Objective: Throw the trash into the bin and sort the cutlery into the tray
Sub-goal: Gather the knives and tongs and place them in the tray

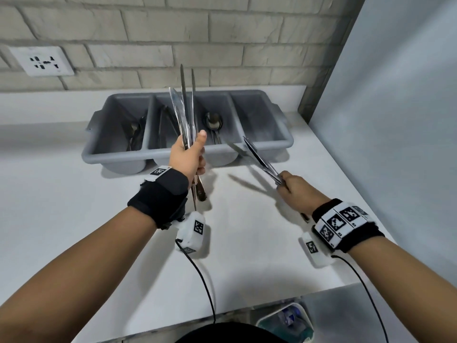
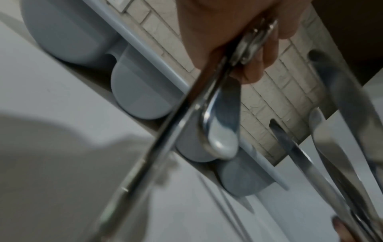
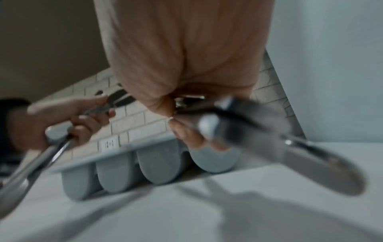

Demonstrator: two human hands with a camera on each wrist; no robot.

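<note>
A grey four-compartment cutlery tray [image 1: 269,144] stands at the back of the white counter. Spoons lie in its left [image 1: 134,133] and third [image 1: 214,122] compartments, dark cutlery in the second. My left hand [image 1: 189,154] grips an upright bundle of knives [image 1: 184,107] in front of the tray; their handles hang below the fist [image 2: 219,135]. My right hand [image 1: 290,185] pinches two knives [image 1: 257,157] by the handles [image 3: 269,131], blades pointing up-left toward the tray's front right. Both wrist views are blurred.
A brick wall with a white socket [image 1: 42,61] rises behind the tray. A pale panel [image 1: 395,120] borders the counter on the right. Below the counter's front edge a bin [image 1: 286,320] holds trash. Cables hang from both wrist cameras.
</note>
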